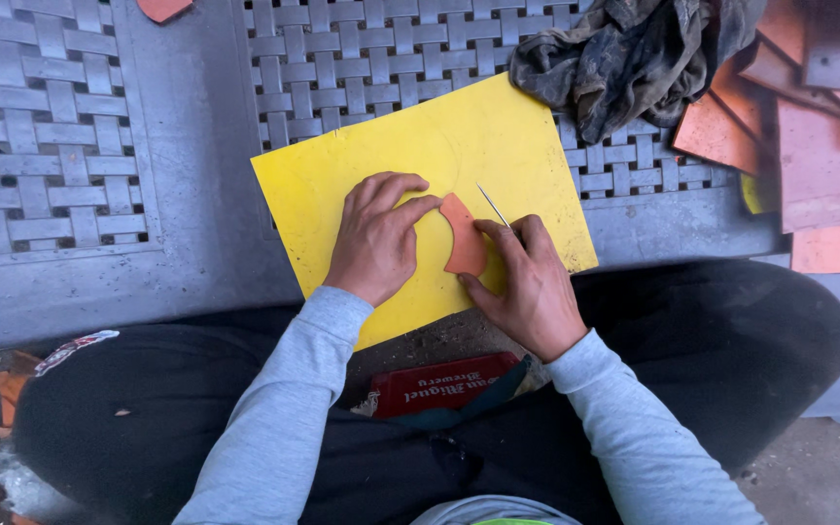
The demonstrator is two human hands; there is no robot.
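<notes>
A yellow sheet (498, 146) lies tilted on a grey woven-pattern surface (41, 146). On it rests a small curved orange piece (463, 243). My left hand (373, 238) lies flat on the sheet, its thumb touching the orange piece's upper left edge. My right hand (527, 282) presses the piece from the right and grips a thin metal blade or needle (493, 206) that points up and to the left over the sheet.
A dark crumpled cloth (624, 58) lies at the top right. Several orange sheets (819, 146) are stacked at the right edge. A red flat tin (439, 381) sits between my crossed legs. Another orange scrap (160, 8) lies at the top.
</notes>
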